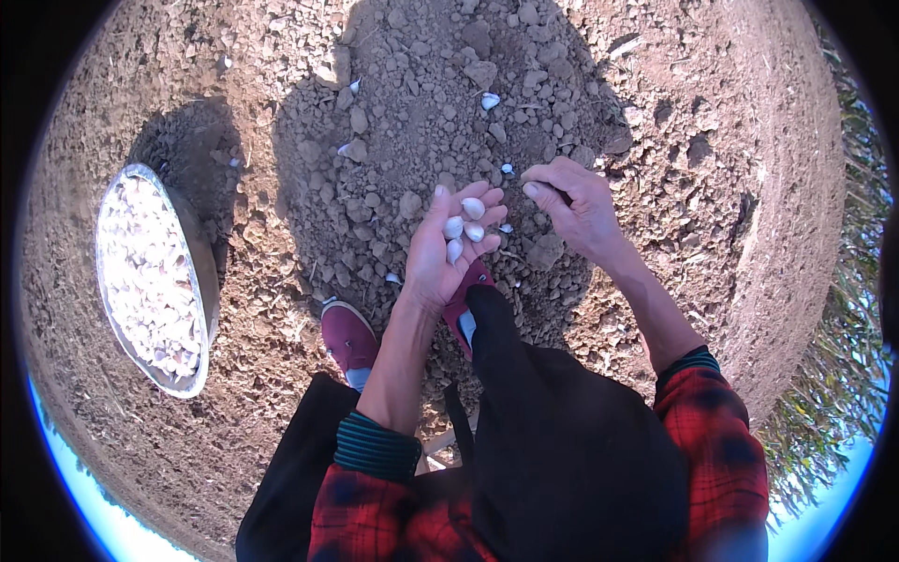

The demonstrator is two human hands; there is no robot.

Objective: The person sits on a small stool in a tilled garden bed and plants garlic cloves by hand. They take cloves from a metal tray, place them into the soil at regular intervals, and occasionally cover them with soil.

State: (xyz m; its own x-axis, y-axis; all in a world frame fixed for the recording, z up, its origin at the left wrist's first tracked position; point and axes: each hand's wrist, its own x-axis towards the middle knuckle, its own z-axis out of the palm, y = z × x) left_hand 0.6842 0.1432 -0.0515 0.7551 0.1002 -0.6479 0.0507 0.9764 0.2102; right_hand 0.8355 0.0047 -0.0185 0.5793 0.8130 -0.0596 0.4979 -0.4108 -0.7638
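Note:
Several white garlic cloves (pixel 474 231) rest in the upturned palm of my left hand (pixel 433 260), whose fingers cup around them. Just to its right, my right hand (pixel 584 211) is closed with thumb and index finger pinched together above the soil. Whether anything sits in that pinch is hidden. Close by its fingertips, a pale clove (pixel 507 169) lies on the ground. Farther off, another garlic clove (pixel 490 100) sits on the clods, and more are scattered to the left, partly sunk in the dirt.
On the left stands a metal basin (pixel 208 272) heaped with garlic cloves (pixel 150 272). My maroon shoes (pixel 348 335) are planted on loose, cloddy soil (pixel 412 122), shaded by my shadow. Green plants (pixel 829 365) border the field at the far right.

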